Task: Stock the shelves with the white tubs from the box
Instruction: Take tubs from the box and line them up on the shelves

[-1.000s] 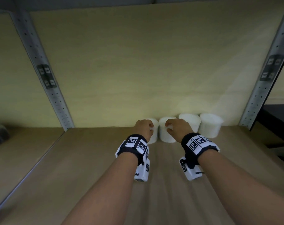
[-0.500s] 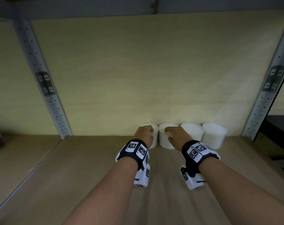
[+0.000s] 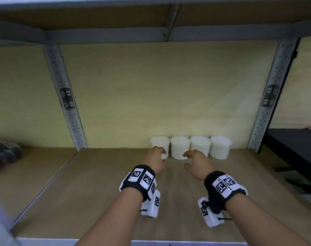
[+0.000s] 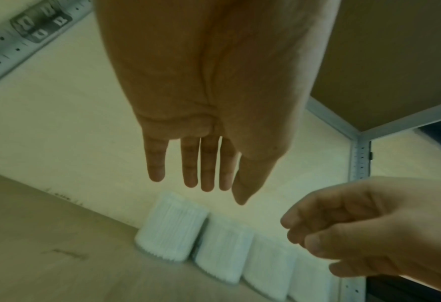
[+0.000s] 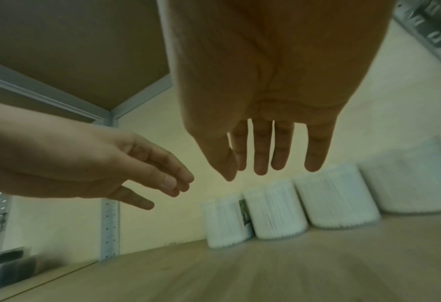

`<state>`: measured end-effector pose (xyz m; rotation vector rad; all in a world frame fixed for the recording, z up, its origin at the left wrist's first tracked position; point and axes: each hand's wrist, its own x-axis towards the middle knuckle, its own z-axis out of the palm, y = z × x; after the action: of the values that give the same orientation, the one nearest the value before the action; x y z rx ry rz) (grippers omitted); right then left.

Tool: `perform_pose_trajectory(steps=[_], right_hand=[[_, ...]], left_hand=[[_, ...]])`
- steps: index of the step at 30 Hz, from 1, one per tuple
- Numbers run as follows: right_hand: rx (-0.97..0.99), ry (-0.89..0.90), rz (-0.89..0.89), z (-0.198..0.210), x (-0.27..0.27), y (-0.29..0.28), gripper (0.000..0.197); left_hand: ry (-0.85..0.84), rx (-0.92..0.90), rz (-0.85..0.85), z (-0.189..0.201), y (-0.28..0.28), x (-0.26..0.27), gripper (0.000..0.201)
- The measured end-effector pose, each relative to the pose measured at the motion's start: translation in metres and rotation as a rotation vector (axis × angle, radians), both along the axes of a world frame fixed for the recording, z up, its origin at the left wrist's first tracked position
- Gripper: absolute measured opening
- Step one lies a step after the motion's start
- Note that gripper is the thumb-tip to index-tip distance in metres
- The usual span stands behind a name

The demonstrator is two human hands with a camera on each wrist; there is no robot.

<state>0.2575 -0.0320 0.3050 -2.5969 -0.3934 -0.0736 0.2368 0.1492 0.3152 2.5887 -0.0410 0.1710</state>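
Several white tubs (image 3: 180, 147) stand side by side against the back wall of the wooden shelf (image 3: 97, 183); they show too in the left wrist view (image 4: 171, 225) and the right wrist view (image 5: 276, 210). My left hand (image 3: 157, 159) hovers just in front of the leftmost tub, fingers relaxed and holding nothing (image 4: 198, 179). My right hand (image 3: 193, 161) hangs in front of the middle tubs, also empty, fingers loosely extended (image 5: 263, 161). Both hands are clear of the tubs.
Perforated metal uprights (image 3: 65, 96) (image 3: 270, 96) frame the bay, with the upper shelf's underside (image 3: 151, 16) overhead. A dark object (image 3: 3, 155) lies in the neighbouring bay at left. Bare shelf board stretches left of the tubs.
Both hands have let go of the two left tubs and drawn back toward me; the tubs now stand in a row at the back wall. The head view has pulled back.
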Motion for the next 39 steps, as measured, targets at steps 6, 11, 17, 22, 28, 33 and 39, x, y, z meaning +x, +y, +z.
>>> perform_pose_trajectory(steps=[6, 11, 17, 22, 28, 33, 39], right_hand=[[-0.044, 0.03, -0.01, 0.003, -0.081, -0.034, 0.038], [-0.084, 0.048, -0.021, 0.011, -0.13, -0.052, 0.039], [-0.089, 0.018, -0.033, 0.009, -0.185, -0.063, 0.038], [-0.103, 0.054, -0.047, -0.007, -0.223, -0.074, 0.039], [-0.145, 0.133, -0.063, -0.031, -0.247, -0.084, 0.037], [-0.163, 0.236, -0.078, -0.067, -0.252, -0.086, 0.033], [-0.217, 0.445, -0.086, -0.133, -0.245, -0.097, 0.035]], left_hand=[[-0.011, -0.002, -0.045, 0.007, -0.024, -0.076, 0.046], [0.022, -0.011, -0.068, 0.007, -0.039, -0.125, 0.045], [-0.001, 0.053, -0.136, 0.004, -0.055, -0.178, 0.044], [0.058, 0.033, -0.186, -0.015, -0.071, -0.206, 0.045], [0.134, 0.012, -0.215, -0.052, -0.087, -0.222, 0.042], [0.225, 0.029, -0.269, -0.097, -0.096, -0.223, 0.04], [0.42, 0.053, -0.327, -0.162, -0.114, -0.222, 0.032]])
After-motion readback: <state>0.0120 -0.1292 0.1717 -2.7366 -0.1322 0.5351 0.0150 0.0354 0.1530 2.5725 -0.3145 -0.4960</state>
